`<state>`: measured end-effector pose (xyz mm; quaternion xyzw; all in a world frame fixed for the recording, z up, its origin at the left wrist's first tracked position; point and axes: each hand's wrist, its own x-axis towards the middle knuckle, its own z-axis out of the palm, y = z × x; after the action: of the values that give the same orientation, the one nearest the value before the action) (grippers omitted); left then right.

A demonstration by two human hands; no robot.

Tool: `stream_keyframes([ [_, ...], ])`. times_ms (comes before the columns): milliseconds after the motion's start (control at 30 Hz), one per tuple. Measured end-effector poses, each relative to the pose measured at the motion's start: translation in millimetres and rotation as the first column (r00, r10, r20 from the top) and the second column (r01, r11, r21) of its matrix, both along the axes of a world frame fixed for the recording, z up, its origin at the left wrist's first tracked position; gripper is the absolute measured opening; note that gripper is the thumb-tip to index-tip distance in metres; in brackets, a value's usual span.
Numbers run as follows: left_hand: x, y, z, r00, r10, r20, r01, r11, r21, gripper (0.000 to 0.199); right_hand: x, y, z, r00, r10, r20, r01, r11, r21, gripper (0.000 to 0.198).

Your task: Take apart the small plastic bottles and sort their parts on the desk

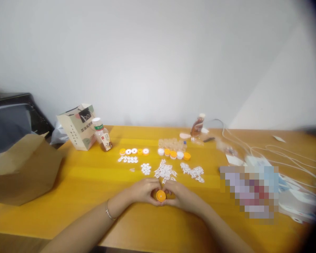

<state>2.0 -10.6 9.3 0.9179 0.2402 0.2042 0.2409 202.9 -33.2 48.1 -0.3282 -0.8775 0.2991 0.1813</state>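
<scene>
Orange, the small cap (160, 195) sits pinched between the closed fingers of the left hand (142, 190) and right hand (179, 195), low over the yellow tabletop (81, 182), steadied from both sides, with white liner discs (165, 171) within reach at twelve o'clock.

Two hands together low on a yellow table (76, 182), holding one small orange cap (160, 195) between them. Left hand (143, 190) at 9 o'clock of the cap, right hand (181, 195) at 3 o'clock, fingers of both touching it. Thin bracelet (109, 212) on the left wrist. Little white rings (165, 171) in heaps just past the hands, at 12 o'clock. Farther back, rows of orange and white caps (173, 153). Brown drink bottle (102, 135) beside a paper bag (77, 125) at 10 o'clock. Another bottle (197, 125) at 1 o'clock. White cables (268, 149) at 2 o'clock.
</scene>
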Motion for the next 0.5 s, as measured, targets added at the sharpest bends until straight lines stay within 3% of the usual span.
stream_keyframes([
  [167,1,0,0.4,1.000,0.006,0.018,-0.006,1.000,-0.020,0.031,-3,1,-8,0.999,-0.027,-0.028,0.029,0.997,0.066,0.012],
  [333,1,-1,-0.2,0.999,0.036,-0.007,-0.036,0.999,-0.018,0.036,-5,0,-6,0.991,-0.092,-0.099,0.097,0.994,0.048,0.010],
  [433,0,-1,0.1,0.998,0.060,-0.020,-0.060,0.998,-0.023,0.037,6,4,3,0.967,-0.188,-0.169,0.201,0.977,0.063,0.010],
  [500,0,-2,0.4,0.998,0.058,-0.021,-0.058,0.998,-0.026,0.036,22,13,9,0.926,-0.319,-0.203,0.341,0.936,0.083,0.012],
])
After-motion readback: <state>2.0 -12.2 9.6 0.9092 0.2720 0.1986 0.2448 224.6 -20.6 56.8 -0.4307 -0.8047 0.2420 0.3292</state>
